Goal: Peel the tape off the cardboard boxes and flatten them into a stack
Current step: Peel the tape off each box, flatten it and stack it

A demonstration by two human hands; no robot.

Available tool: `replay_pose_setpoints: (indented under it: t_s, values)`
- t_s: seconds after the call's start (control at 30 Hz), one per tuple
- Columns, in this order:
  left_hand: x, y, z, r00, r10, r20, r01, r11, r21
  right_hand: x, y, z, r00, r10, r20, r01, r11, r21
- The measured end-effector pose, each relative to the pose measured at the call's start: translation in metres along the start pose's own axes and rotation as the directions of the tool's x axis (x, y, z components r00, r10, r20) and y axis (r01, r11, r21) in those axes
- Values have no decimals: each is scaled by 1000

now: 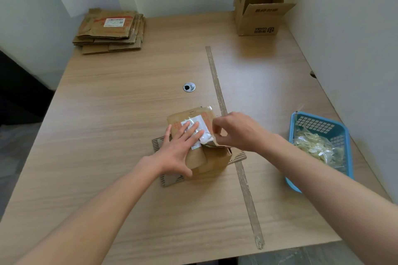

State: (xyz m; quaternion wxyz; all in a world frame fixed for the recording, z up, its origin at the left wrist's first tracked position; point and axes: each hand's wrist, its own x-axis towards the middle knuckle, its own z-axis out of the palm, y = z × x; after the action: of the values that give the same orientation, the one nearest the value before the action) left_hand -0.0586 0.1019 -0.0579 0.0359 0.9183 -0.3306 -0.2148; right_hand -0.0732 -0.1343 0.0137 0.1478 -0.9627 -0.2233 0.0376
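The top of the cardboard box point(198, 135) at lower centre was partly covered by the left hand point(178, 146), so its white label point(199, 129) could not be read. The fingertips of the right hand point(234, 131) were curled under at the box's right edge; whether tape was pinched there could not be determined. The flat corrugated sheet point(170, 179) beneath the box was largely concealed. Both forearms were cut off by the lower frame edge. The blue basket point(342, 133) at right was partly hidden behind the right forearm, and its pale contents were blurred. Print on the stack of flattened boxes point(109, 30), upper left, was too small to be read.
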Motion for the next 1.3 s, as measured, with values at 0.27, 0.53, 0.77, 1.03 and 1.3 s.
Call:
replay_pose_setpoints:
  t_s: [0.27, 0.53, 0.77, 1.03, 1.3]
  values:
    - [-7, -28, -4, 991, 125, -44, -125, 992, -3, 3, -5, 47, 964, 211, 164, -262, 868, 423]
    - [-29, 11, 34, 889, -397, -228, 263, 851, -454, 4, -18, 54, 960, 146, 241, -244, 858, 452]
    - [-20, 36, 23, 844, -523, -121, 407, 769, -493, 16, -13, 45, 908, 134, 397, -328, 817, 474]
    - [-16, 43, 22, 832, -539, -131, 423, 770, -478, 28, -13, 37, 868, 83, 489, -289, 887, 361]
    - [-15, 37, 12, 892, -449, -50, 358, 770, -527, 40, -20, 14, 870, 52, 491, -117, 988, 101]
